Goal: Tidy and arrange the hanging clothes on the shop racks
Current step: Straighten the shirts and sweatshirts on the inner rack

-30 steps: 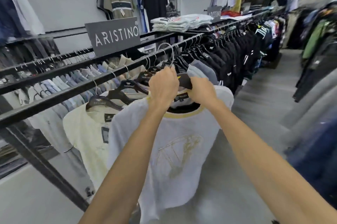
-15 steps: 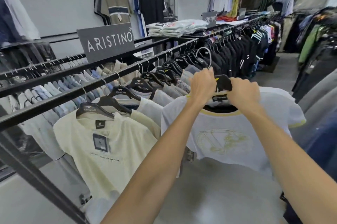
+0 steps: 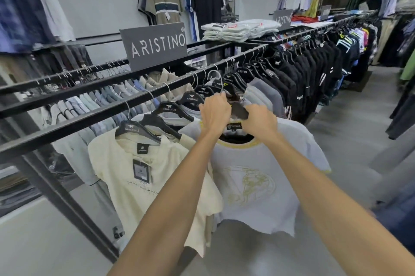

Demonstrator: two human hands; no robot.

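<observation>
Head view: the left hand (image 3: 215,112) and the right hand (image 3: 261,119) both grip the black hanger (image 3: 239,111) of the white T-shirt (image 3: 258,177), close by the rail (image 3: 101,111). Next, I think, its hook goes over it

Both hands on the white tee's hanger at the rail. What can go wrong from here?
1. I cannot tell whether the hook of the black hanger, gripped by the left hand and right hand, sits on the rail; letting go early would likely drop the white T-shirt.
2. The white T-shirt overlaps the cream T-shirt, and neighbouring hangers crowd close; pushing in may crumple it or knock one off.
</observation>
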